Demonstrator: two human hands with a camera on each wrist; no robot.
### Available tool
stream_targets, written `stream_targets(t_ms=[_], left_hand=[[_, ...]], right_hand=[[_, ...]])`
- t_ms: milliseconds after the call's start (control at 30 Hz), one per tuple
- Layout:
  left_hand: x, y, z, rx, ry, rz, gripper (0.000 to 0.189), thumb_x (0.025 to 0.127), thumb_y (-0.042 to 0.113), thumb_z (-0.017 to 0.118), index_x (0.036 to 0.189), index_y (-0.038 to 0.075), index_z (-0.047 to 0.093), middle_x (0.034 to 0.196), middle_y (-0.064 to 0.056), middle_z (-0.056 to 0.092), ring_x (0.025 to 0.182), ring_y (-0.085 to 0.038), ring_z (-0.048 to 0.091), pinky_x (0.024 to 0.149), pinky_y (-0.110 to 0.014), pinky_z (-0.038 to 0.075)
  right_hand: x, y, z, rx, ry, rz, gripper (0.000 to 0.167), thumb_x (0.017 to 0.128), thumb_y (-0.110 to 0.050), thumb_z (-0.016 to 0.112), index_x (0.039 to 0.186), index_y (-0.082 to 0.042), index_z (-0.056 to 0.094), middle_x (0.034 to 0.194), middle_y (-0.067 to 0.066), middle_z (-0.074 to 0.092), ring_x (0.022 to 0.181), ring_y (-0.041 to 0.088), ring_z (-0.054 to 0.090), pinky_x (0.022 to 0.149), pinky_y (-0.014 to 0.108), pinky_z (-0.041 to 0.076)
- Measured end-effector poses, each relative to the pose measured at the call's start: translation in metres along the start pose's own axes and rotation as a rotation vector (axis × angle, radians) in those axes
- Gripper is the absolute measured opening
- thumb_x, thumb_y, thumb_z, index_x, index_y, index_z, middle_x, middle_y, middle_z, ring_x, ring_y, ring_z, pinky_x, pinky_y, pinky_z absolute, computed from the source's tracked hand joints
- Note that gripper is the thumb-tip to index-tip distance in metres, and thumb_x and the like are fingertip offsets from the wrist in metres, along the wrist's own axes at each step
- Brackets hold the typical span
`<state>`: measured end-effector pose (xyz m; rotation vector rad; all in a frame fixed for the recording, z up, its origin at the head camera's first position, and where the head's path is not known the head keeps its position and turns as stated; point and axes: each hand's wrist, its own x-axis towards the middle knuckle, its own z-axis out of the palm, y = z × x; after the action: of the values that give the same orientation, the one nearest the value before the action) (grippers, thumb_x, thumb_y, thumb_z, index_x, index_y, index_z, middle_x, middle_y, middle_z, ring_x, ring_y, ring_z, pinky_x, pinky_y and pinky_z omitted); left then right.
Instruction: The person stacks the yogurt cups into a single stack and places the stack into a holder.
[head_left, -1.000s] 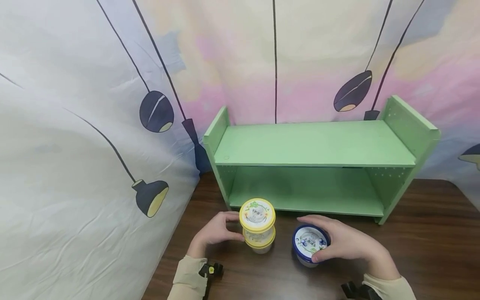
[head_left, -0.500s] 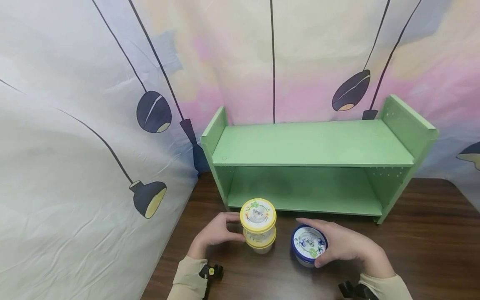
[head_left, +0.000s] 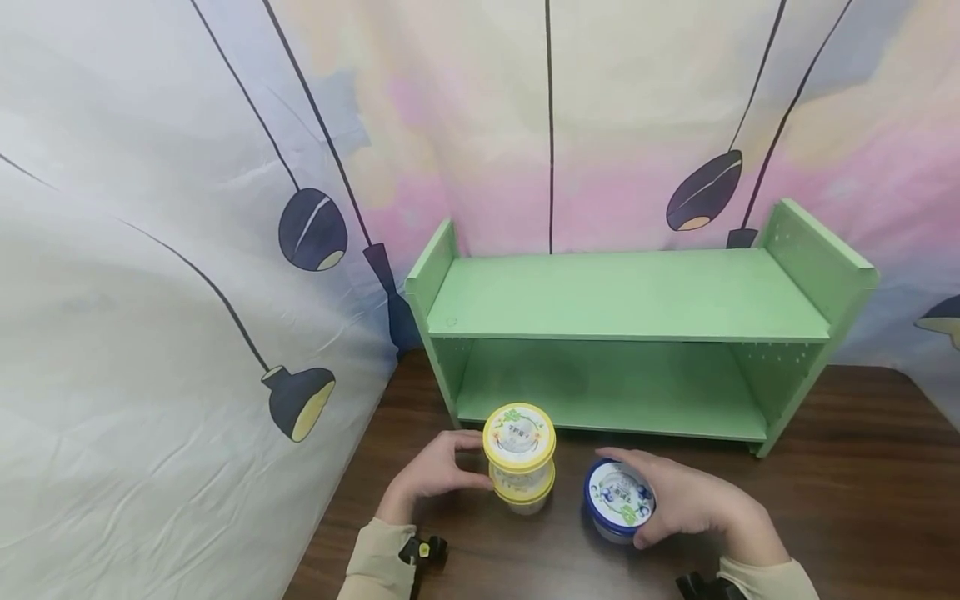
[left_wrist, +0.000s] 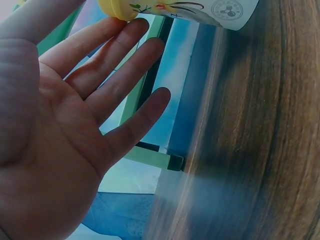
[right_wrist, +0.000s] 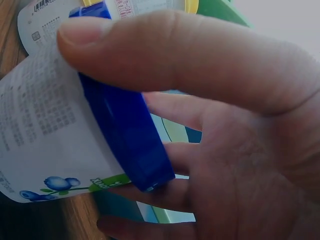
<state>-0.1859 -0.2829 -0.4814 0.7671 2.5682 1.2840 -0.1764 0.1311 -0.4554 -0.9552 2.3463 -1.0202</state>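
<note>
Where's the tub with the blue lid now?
In the head view, the blue-lidded tub is right of the stacked yellow-lidded tubs, in front of the green shelf, held by the right hand.

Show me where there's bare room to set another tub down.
Bare: the upper shelf between its side panels, the visible lower shelf beneath, and the table right of the right hand. Crowded: the strip from left hand past yellow-lidded tubs to blue-lidded tub.

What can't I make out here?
Contents of the stacked tubs and blue-lidded tub: head view, under lids.
Lid lettering: head view, too small.
Stacked tubs, mostly: left wrist view, cut by top edge.
Part of the blue rim: right wrist view, behind the right hand.
</note>
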Motion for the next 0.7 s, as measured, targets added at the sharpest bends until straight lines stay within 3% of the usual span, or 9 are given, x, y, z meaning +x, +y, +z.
stream_targets(t_ms=[133,167,300,500,700], left_hand=[[-0.001,0.008,0.002,0.001,0.009,-0.025,0.058,0.082,0.014,0.095,0.136,0.007,0.074,0.14,-0.006,0.07,0.136,-0.02,0.059,0.117,-0.044,0.045],[0.001,0.003,0.002,0.001,0.008,-0.027,0.059,0.082,0.014,0.095,0.137,0.007,0.074,0.14,-0.005,0.07,0.136,-0.02,0.059,0.117,-0.045,0.044],[0.004,-0.012,0.004,-0.002,0.011,-0.025,0.059,0.082,0.018,0.096,0.137,0.012,0.074,0.141,-0.001,0.069,0.137,-0.019,0.058,0.118,-0.044,0.044],[0.005,-0.013,0.003,-0.008,0.007,0.001,0.059,0.083,0.027,0.096,0.137,0.017,0.075,0.14,0.003,0.07,0.136,-0.017,0.059,0.117,-0.042,0.044],[0.003,-0.014,0.003,-0.01,-0.004,0.01,0.058,0.085,0.031,0.095,0.138,0.018,0.075,0.141,0.004,0.069,0.137,-0.019,0.059,0.118,-0.044,0.044]], right_hand=[[0.001,0.001,0.0,-0.005,-0.002,-0.008,0.113,0.061,-0.019,0.098,0.161,-0.011,0.044,0.146,0.011,0.056,0.124,0.028,0.054,0.097,0.04,0.048],[0.001,0.001,0.0,-0.006,-0.001,-0.013,0.112,0.062,-0.019,0.098,0.16,-0.011,0.045,0.145,0.01,0.056,0.122,0.027,0.055,0.097,0.04,0.048],[0.001,0.001,-0.001,-0.013,0.007,-0.012,0.11,0.063,-0.019,0.097,0.16,-0.012,0.044,0.141,0.009,0.056,0.12,0.027,0.055,0.095,0.042,0.049],[0.001,0.001,-0.003,-0.002,0.008,0.0,0.112,0.064,-0.018,0.096,0.161,-0.011,0.041,0.142,0.01,0.055,0.118,0.027,0.055,0.094,0.04,0.05],[0.004,0.004,-0.003,0.08,-0.014,0.009,0.109,0.064,-0.016,0.097,0.156,-0.008,0.038,0.136,0.011,0.057,0.118,0.029,0.056,0.095,0.037,0.049]])
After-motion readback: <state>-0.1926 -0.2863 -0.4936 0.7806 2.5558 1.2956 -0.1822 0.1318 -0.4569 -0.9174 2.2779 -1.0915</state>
